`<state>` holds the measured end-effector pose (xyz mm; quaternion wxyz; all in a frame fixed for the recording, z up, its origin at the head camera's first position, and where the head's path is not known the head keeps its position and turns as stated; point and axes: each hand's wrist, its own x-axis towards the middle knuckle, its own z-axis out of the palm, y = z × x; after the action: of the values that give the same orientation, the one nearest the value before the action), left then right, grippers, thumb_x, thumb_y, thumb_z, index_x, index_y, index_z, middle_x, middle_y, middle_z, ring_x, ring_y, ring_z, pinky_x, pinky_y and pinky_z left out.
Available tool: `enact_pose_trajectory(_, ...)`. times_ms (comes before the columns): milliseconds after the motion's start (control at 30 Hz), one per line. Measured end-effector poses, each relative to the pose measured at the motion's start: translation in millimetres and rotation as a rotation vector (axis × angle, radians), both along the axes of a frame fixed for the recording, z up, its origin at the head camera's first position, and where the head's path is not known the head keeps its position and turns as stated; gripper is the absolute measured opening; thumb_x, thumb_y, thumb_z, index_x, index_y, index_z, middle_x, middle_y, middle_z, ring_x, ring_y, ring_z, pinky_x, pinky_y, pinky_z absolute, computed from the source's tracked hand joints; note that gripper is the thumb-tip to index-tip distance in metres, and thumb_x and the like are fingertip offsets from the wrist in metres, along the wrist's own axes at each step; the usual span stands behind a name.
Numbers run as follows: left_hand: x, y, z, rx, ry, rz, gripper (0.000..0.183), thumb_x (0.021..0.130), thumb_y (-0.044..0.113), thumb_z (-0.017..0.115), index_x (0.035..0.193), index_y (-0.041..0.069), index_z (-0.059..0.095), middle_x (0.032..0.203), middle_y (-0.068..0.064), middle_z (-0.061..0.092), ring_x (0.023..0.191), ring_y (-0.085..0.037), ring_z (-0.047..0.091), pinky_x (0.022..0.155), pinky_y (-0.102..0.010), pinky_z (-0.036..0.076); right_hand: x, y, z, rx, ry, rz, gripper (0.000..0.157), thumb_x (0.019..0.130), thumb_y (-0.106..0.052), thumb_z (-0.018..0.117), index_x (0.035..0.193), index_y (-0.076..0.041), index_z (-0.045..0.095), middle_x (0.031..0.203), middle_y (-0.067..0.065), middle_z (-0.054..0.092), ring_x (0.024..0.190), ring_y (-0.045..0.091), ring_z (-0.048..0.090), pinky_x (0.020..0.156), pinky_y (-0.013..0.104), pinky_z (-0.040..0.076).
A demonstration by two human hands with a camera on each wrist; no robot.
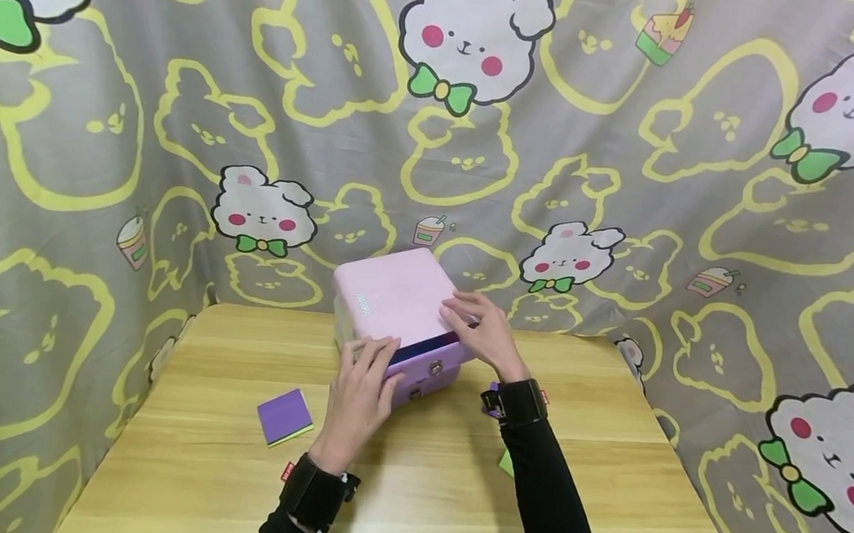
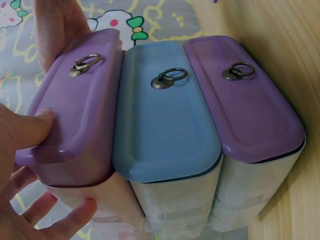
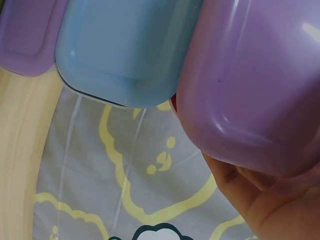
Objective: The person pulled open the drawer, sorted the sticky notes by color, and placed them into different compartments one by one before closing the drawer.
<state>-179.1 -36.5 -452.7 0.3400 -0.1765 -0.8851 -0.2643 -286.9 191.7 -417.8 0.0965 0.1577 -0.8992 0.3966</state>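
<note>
A small cabinet (image 1: 396,289) with a pale pink top stands on the table. Its top purple drawer (image 2: 75,110) is pulled out a little, leaving a dark gap behind the front. Below it are a blue drawer (image 2: 167,115) and another purple drawer (image 2: 250,105), each with a metal ring pull. My left hand (image 1: 360,397) is at the cabinet's left front corner, thumb on the top drawer's front and fingers spread beside the cabinet. My right hand (image 1: 489,335) lies at the right front corner, fingers over the pink top; the drawer partly hides it in the right wrist view.
A purple square pad (image 1: 284,415) with a green layer beneath lies on the table (image 1: 202,465), left of the left hand. By the right wrist, a purple thing (image 1: 492,397) and a green piece (image 1: 506,462) are partly covered by the arm. Patterned cloth (image 1: 366,67) hangs behind.
</note>
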Motion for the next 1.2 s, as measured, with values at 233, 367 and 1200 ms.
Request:
enact_pose_trajectory(233, -1.0, -2, -3.6, -0.018, -0.01, -0.001, 0.054, 0.082, 0.009, 0.082, 0.134, 0.009, 0.064, 0.131, -0.008, 0.064, 0.122, -0.031, 0.05, 0.075, -0.04, 0.062, -2.5, -3, 1.3, -0.006, 0.037, -0.015, 0.039, 0.098, -0.047, 0.064, 0.122, -0.019, 0.074, 0.142, 0.006, 0.063, 0.134, 0.033, 0.056, 0.109, 0.055, 0.05)
enact_pose_trajectory(367, -3.0, -2, -4.2, -0.006, 0.016, 0.007, 0.051, 0.082, 0.008, 0.082, 0.13, 0.008, 0.066, 0.128, -0.007, 0.065, 0.118, -0.029, 0.051, 0.07, -0.039, 0.062, -4.8, -5, 2.0, -0.025, 0.08, -0.007, 0.036, 0.1, -0.041, 0.063, 0.119, -0.013, 0.076, 0.136, 0.011, 0.066, 0.128, 0.033, 0.062, 0.102, 0.047, 0.056)
enact_pose_trajectory(1200, -10.3, -6, -0.6, -0.003, -0.019, 0.022, 0.05, 0.081, 0.007, 0.082, 0.127, 0.013, 0.063, 0.139, -0.013, 0.056, 0.13, -0.039, 0.047, 0.072, -0.048, 0.063, -5.1, -5, -0.4, 0.012, 0.077, 0.024, 0.035, 0.102, -0.037, 0.06, 0.128, -0.015, 0.071, 0.138, 0.011, 0.063, 0.128, 0.031, 0.06, 0.102, 0.046, 0.056)
